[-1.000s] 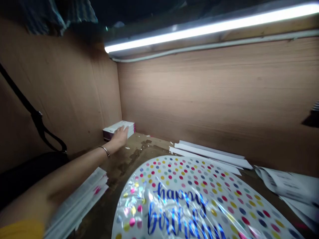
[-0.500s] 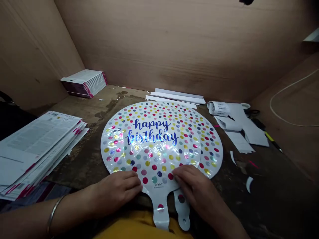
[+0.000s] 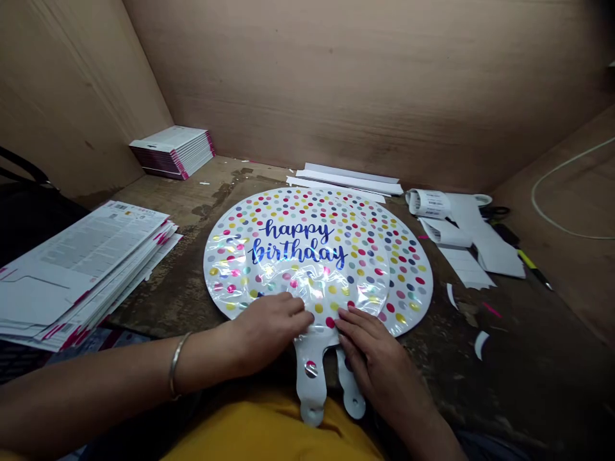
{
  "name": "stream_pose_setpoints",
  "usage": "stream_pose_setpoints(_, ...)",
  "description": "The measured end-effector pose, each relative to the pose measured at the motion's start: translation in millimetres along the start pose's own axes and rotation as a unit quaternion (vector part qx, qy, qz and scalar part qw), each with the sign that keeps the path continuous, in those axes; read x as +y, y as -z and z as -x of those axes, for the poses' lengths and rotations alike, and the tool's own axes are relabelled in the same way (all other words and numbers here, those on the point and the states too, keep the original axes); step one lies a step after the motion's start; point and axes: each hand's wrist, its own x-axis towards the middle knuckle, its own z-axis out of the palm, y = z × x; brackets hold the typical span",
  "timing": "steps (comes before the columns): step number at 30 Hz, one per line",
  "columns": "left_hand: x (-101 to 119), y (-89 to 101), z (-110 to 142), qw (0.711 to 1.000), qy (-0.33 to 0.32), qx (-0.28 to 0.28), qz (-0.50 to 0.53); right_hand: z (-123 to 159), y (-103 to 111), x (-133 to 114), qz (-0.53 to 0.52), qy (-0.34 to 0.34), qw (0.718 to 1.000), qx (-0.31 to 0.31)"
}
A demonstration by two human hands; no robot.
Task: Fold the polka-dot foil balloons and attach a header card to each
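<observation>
A flat foil balloon (image 3: 298, 211) lies before me, white with many-coloured dots and blue "happy birthday" lettering. Another dotted foil balloon (image 3: 413, 275) sticks out from under it on the right. Their two white tails (image 3: 311, 384) point towards me over the table's front edge. My left hand (image 3: 271, 326) is on the top balloon's lower edge, left of the tail, with bent fingers closed together on the foil. My right hand (image 3: 379, 358) rests at the lower right edge, its fingers laid out over the foil; its thumb is hidden.
Printed cards (image 3: 96, 243) lie in a loose pile at the left, and a neat stack of cards (image 3: 173, 150) stands in the back left corner. White paper strips (image 3: 346, 179) lie behind the balloons. At the right are a label roll (image 3: 432, 205), a yellow-black pen (image 3: 534, 267) and paper scraps (image 3: 480, 346).
My left hand has moved right and inward along the balloon's lower edge, towards the tail. My right hand stays at about the same spot. The view has shifted slightly.
</observation>
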Motion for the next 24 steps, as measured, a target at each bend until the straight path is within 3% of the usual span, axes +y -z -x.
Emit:
stream_pose_setpoints(1,3.3,-3.8,-2.3,0.999,-0.033,-0.001,-0.025,0.0,-0.7,-2.5,0.004,0.004,1.0,0.03)
stream_pose_setpoints(3,6.7,-9.3,-6.6,0.999,-0.03,0.008,-0.025,-0.7,-1.7,-8.0,0.011,0.02,0.997,0.074)
stream_pose_setpoints(7,-2.2,-7.5,-17.4,0.982,0.114,0.032,0.146,-1.6,-5.6,-18.6,0.04,0.064,0.996,0.042)
stream_pose_setpoints(10,-17.8,-1.5,-27.4,0.912,0.266,0.044,0.308,1.2,-5.2,-24.7,0.07,0.084,0.993,0.045)
stream_pose_setpoints(13,-31.9,0.7,-34.2,0.84,0.384,0.058,0.379,-0.2,7.4,-23.5,0.004,0.115,0.991,-0.065)
stream_pose_setpoints(15,-36.5,0.5,-36.3,0.827,0.406,0.065,0.384,-10.9,20.6,-15.3,-0.044,0.101,0.988,-0.107)
stream_pose_setpoints(17,-36.5,1.3,-37.6,0.835,0.406,0.062,0.367,-32.8,31.2,-3.0,-0.04,0.054,0.996,-0.063)
stream_pose_setpoints(19,-32.7,4.7,-38.5,0.863,0.375,0.054,0.334,-62.9,33.5,8.4,-0.021,0.021,0.999,-0.03)
stream_pose_setpoints(20,-29.6,7.6,-38.3,0.886,0.337,0.053,0.313,-78.9,31.0,12.4,-0.029,0.027,0.998,-0.056)
stream_pose_setpoints(21,-25.7,11.1,-37.2,0.913,0.285,0.063,0.287,-94.0,26.7,14.9,-0.055,0.043,0.99,-0.119)
stream_pose_setpoints(23,-16.2,18.9,-31.6,0.953,0.174,0.15,0.199,-117.8,15.9,15.9,-0.112,0.063,0.966,-0.223)
stream_pose_setpoints(24,-10.7,22.3,-27.1,0.958,0.117,0.218,0.143,-125.8,11.1,15.2,-0.13,0.059,0.957,-0.251)
